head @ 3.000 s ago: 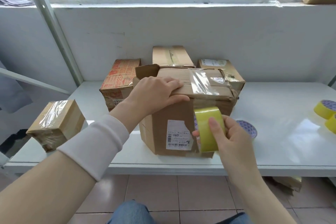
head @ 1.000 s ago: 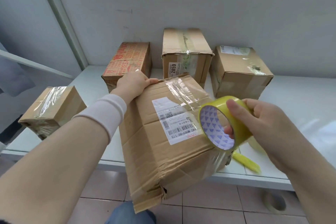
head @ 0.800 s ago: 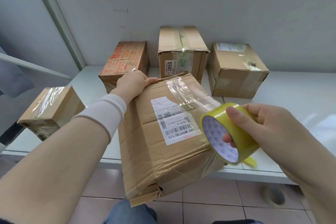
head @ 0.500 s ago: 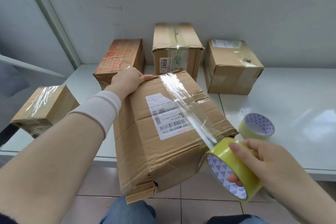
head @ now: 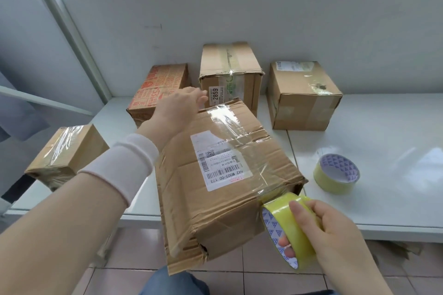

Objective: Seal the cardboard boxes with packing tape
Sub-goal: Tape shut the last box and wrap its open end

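A creased cardboard box (head: 187, 194) with a white shipping label leans tilted over the front edge of the white table (head: 383, 132). A clear strip of tape runs diagonally across its upper face down to the yellow tape roll (head: 287, 230). My right hand (head: 335, 237) grips that roll against the box's lower right corner. My left hand (head: 177, 108) hovers above the box's far corner with fingers spread and blurred, holding nothing.
A second yellow tape roll (head: 335, 175) lies flat on the table to the right. Three boxes stand along the back wall: a red-printed one (head: 158, 88), a tall one (head: 227, 72), and a squat one (head: 302, 98). A taped box (head: 67, 153) sits at the left.
My right hand has drawn the roll down and in against the box's lower right corner, laying the strip flat on the face. My left hand let go of the far corner and lifted.
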Available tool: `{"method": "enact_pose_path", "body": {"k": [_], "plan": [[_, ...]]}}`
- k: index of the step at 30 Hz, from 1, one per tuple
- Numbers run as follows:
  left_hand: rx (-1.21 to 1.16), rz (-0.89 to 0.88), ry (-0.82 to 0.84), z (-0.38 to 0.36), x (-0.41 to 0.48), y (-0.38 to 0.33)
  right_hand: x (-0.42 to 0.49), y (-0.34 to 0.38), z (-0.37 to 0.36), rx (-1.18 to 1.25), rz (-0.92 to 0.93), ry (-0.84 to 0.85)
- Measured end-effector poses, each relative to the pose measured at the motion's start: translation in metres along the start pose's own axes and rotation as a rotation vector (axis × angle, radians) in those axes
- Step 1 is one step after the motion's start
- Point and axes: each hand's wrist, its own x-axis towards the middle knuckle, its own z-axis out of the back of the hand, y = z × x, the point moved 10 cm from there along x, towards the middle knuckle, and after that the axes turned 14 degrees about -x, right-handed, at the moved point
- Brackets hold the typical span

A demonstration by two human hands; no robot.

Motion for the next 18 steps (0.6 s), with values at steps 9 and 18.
{"method": "enact_pose_path", "body": {"k": [9, 18], "plan": [[-0.045, -0.052, 0.501, -0.087, 0.014, -0.048, 0.001, 0.005, -0.021, 0.062, -0.004, 0.041], [-0.075, -0.106, 0.474, -0.075, 0.005, -0.056, 0.001, 0.006, -0.028, 0.085, 0.000, 0.068]]}}
